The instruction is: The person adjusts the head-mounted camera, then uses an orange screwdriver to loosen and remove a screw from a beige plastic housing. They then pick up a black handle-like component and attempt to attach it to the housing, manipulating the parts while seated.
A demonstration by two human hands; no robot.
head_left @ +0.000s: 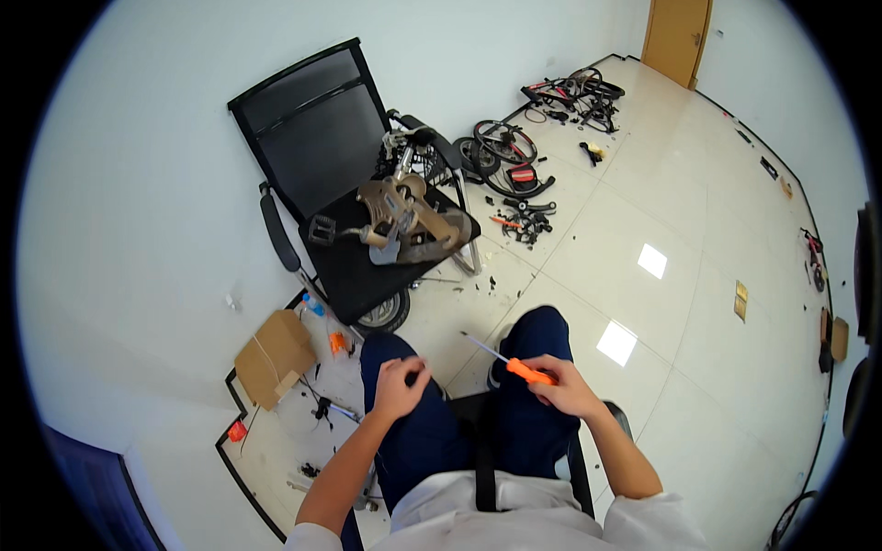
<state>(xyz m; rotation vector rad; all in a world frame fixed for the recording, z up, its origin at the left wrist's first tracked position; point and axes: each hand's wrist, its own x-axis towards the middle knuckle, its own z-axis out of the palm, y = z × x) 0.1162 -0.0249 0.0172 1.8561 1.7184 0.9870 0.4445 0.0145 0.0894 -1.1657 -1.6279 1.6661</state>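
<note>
While I only have the head view up, here's what I get. Right hand (562,386) is wrapped round the handle of an orange-handled flat-shaft screwdriver (530,371), above the right thigh; its tip points forward-left between the knees, apparently touching nothing. Left hand (399,387) is curled over the left thigh; dark patch at the fingertips, can't tell if it's gripping a small part.

Black mesh-back armchair (317,142) ahead carries a brown metal assembly (430,220), with a black pedal (322,230) apparently joined to it.

Progress, my read: plenty is already apart. Spoked wheel (527,140) and a pile of small black parts (524,226) lie loose on the floor, more bicycle parts (574,92) farther along the wall. The assembly on the chair looks only partly stripped. Can't judge how much is left.
</note>
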